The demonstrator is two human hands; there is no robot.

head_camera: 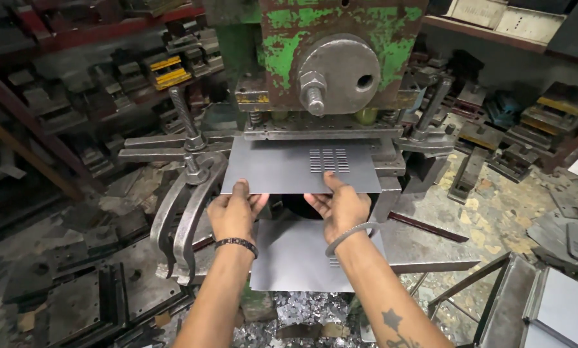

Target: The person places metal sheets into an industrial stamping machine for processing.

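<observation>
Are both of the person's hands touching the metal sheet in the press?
Touching. The head view shows the left hand and right hand each gripping the near edge of the metal sheet, thumbs lying on top of it.

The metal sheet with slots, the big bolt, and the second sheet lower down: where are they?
slotted metal sheet (276, 167), head view, plain left part.
big bolt (314, 98), head view, threaded end.
lower sheet (295, 258), head view, bare middle.

left hand (236, 216): dark beaded bracelet; right hand (340, 207): silver bangle, forearm star tattoo.
</observation>
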